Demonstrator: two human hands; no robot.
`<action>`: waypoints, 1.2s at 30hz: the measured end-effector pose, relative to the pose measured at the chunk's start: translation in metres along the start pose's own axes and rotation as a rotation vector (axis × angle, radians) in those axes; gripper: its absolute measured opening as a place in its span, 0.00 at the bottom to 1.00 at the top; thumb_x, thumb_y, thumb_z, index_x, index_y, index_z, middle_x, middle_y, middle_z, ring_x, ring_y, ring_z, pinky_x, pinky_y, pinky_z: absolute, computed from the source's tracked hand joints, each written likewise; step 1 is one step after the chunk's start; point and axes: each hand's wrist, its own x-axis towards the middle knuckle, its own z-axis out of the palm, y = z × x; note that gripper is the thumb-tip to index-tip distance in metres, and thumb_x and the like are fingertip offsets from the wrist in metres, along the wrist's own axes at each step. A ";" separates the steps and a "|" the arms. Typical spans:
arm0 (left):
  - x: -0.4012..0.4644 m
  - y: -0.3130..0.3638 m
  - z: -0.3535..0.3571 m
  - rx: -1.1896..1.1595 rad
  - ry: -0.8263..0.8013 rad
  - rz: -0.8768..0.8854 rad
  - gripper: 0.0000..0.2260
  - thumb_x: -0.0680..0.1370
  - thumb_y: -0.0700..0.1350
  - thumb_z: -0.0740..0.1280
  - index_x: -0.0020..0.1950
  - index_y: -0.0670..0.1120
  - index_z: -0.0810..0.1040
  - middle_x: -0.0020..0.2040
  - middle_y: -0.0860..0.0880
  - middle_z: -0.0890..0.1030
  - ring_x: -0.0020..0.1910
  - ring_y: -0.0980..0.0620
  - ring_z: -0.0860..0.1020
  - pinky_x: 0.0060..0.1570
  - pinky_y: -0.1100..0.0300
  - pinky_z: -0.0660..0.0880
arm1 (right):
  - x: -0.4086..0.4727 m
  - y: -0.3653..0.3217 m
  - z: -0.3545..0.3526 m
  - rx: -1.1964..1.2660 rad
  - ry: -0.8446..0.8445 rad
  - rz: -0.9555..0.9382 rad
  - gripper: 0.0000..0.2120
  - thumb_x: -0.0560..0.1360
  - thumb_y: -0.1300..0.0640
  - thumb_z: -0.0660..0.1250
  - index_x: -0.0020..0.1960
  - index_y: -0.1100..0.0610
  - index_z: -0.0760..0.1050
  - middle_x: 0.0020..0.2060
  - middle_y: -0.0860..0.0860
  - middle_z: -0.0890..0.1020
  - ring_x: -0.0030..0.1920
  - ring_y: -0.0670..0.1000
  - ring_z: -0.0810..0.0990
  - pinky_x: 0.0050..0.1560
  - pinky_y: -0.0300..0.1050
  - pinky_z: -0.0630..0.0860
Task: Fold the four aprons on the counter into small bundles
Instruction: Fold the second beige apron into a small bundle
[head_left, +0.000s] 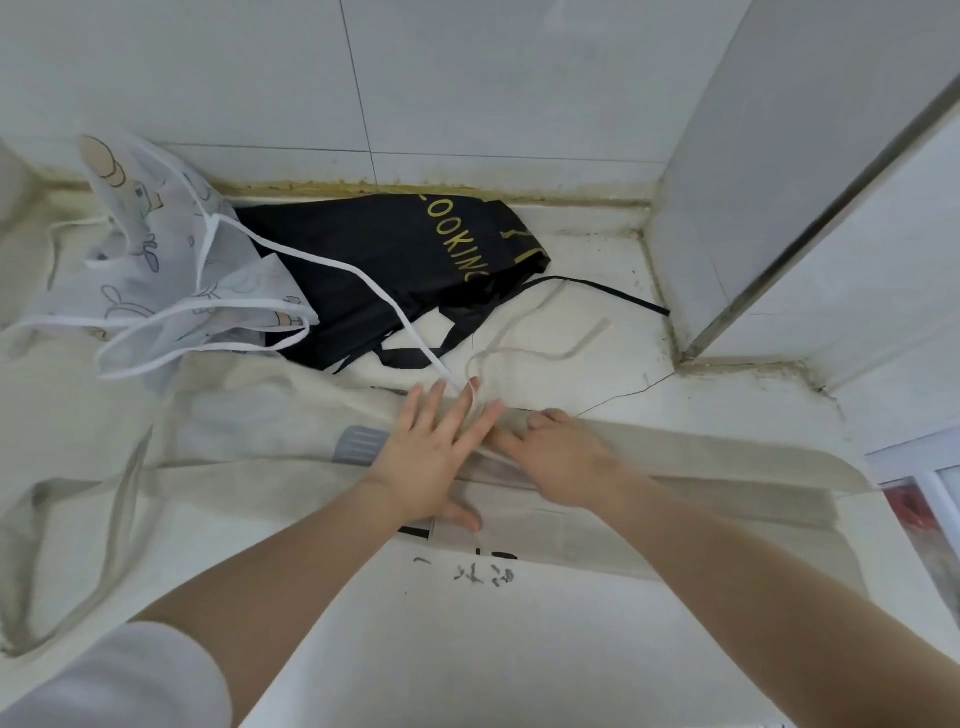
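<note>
A cream apron (249, 436) with black printed characters lies spread across the counter in front of me, its right part folded into a long band (727, 457). My left hand (431, 457) presses flat on it with fingers straight and spread. My right hand (561, 452) lies just to the right on the folded band, fingertips curled at the fold's edge. A black apron (395, 260) with yellow lettering lies crumpled at the back. A white apron (166, 260) with cartoon prints and white ties is heaped at the back left.
Tiled wall (467, 78) runs along the back of the white counter (597, 291). A tiled pillar with a metal edge (810, 218) juts in at the right. Loose cream and black ties trail over the counter behind my hands.
</note>
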 end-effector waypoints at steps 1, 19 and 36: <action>-0.001 0.000 0.002 -0.039 -0.034 -0.029 0.61 0.60 0.75 0.64 0.65 0.53 0.18 0.77 0.40 0.43 0.75 0.35 0.45 0.72 0.39 0.42 | -0.003 -0.002 0.003 0.045 -0.034 0.027 0.34 0.75 0.61 0.61 0.76 0.54 0.49 0.55 0.53 0.79 0.60 0.56 0.71 0.62 0.48 0.62; -0.024 -0.051 0.042 -0.331 -0.210 -0.468 0.54 0.57 0.82 0.50 0.73 0.60 0.30 0.72 0.43 0.26 0.71 0.35 0.29 0.66 0.31 0.33 | -0.003 -0.033 0.060 0.374 0.075 0.619 0.36 0.71 0.34 0.29 0.76 0.45 0.37 0.76 0.47 0.37 0.76 0.55 0.34 0.74 0.54 0.35; 0.031 0.096 0.032 -0.251 -0.007 0.005 0.42 0.68 0.70 0.32 0.76 0.48 0.35 0.76 0.47 0.35 0.75 0.48 0.35 0.71 0.49 0.32 | -0.066 0.018 0.076 0.339 0.061 0.639 0.27 0.79 0.43 0.40 0.77 0.47 0.47 0.77 0.45 0.45 0.76 0.51 0.47 0.71 0.54 0.50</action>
